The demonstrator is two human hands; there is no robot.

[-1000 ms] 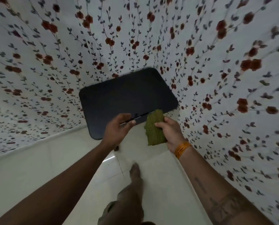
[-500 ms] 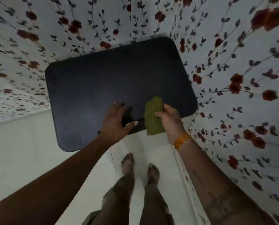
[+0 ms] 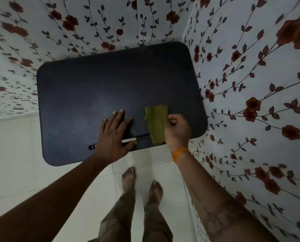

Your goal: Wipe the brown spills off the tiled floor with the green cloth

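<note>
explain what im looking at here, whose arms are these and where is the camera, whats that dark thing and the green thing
There is no machine here. A person wears a wide-angle camera on the head, looking down, so you see their own arms, legs and bare feet on the white tiled floor. The dark slab is a small black tabletop standing in a corner between flowered walls. The left hand lies flat on it, fingers spread, holding nothing. The right hand, with an orange wristband, pinches a folded green cloth against the tabletop. No brown spills show on the visible floor.
</note>
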